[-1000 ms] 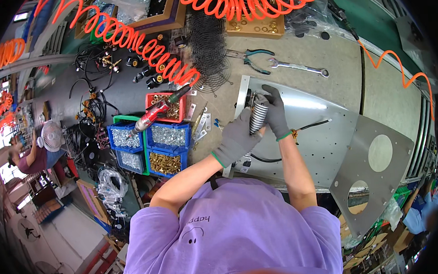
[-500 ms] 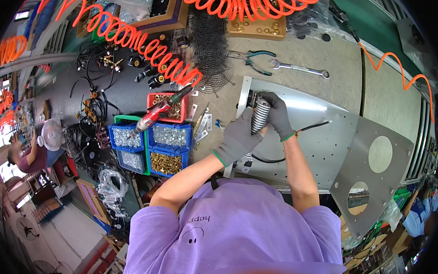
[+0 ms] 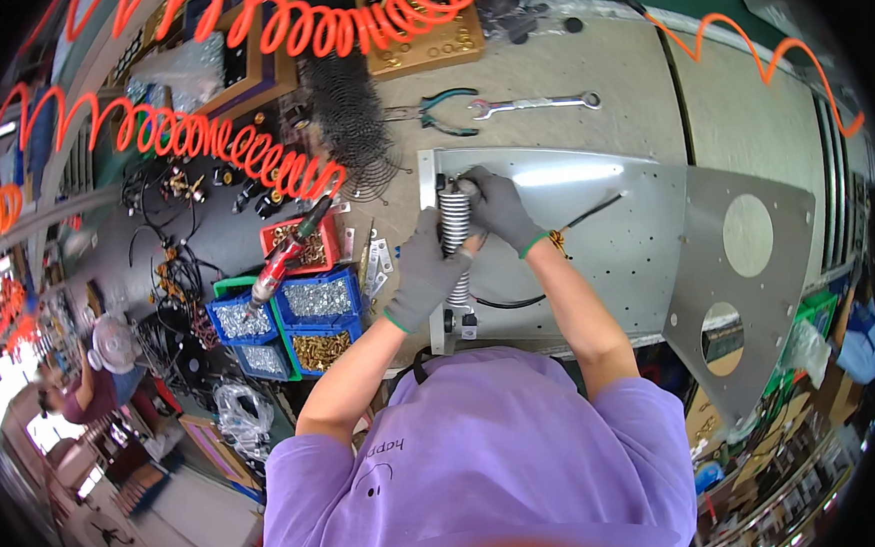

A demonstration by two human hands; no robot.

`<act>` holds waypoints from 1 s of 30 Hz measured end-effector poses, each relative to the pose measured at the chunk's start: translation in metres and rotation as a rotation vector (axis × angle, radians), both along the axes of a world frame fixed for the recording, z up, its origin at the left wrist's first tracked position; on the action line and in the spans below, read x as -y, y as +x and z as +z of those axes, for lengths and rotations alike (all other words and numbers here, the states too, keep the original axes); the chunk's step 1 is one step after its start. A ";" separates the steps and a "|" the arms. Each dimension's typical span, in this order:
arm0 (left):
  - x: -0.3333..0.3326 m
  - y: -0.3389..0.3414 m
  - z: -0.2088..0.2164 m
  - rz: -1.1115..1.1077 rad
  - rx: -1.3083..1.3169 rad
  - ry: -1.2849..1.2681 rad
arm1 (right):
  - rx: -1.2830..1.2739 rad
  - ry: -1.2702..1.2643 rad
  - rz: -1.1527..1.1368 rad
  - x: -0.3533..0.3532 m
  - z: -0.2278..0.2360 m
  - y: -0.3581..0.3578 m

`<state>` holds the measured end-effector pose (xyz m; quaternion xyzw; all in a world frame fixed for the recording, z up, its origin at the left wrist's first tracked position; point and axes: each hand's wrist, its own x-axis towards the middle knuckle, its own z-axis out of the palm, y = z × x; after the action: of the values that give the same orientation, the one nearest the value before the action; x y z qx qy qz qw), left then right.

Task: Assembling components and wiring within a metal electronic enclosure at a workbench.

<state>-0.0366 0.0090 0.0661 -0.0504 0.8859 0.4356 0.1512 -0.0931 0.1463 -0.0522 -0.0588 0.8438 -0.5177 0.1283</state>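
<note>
Both my hands wear grey gloves with green cuffs. My left hand point(image 3: 423, 274) wraps the left side of a silver ribbed coil point(image 3: 456, 220) that looks like a spring. At the coil's upper end my right hand point(image 3: 502, 209) is closed, its fingers on a small end piece whose shape is partly hidden. The coil lies lengthwise along the white left flange point(image 3: 438, 324) of a silver sheet-metal panel point(image 3: 598, 274). More coil shows below my left hand, near a dark fitting by the lower flange. A black cable point(image 3: 509, 303) curves across the panel.
Pliers point(image 3: 448, 112) and a wrench point(image 3: 537, 105) lie beyond the panel. A red power screwdriver point(image 3: 286, 258) rests over blue bins point(image 3: 321, 299) of screws at left. Orange coiled hoses point(image 3: 250, 150) hang above. A grey plate with round holes point(image 3: 738, 275) adjoins the panel's right.
The coil has gone from tilted above the panel to lined up along its left flange, both hands moving with it. The whole view has also shifted.
</note>
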 end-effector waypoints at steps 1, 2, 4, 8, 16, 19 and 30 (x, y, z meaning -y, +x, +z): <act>0.000 -0.001 -0.001 0.005 0.029 0.000 | -0.007 0.033 0.038 -0.001 -0.002 0.000; 0.001 0.000 0.000 0.000 0.018 -0.024 | 0.022 0.041 0.060 0.001 0.000 -0.002; 0.004 0.002 -0.005 -0.008 0.021 0.000 | 0.032 0.088 0.058 0.004 0.003 -0.003; -0.003 -0.003 -0.004 -0.020 -0.009 0.057 | 0.128 0.208 0.085 0.002 0.009 -0.009; 0.000 -0.004 -0.013 -0.004 -0.018 0.157 | 0.256 -0.195 -0.186 0.002 0.018 0.003; -0.011 -0.008 -0.004 0.021 -0.040 0.180 | 0.218 -0.319 -0.192 -0.001 0.007 0.008; -0.019 -0.020 0.005 -0.038 -0.002 0.113 | 0.082 -0.127 0.026 -0.002 -0.007 0.001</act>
<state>-0.0570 0.0282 0.0710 -0.0245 0.8608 0.4820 0.1613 -0.0925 0.1488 -0.0595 -0.0565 0.8023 -0.5707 0.1655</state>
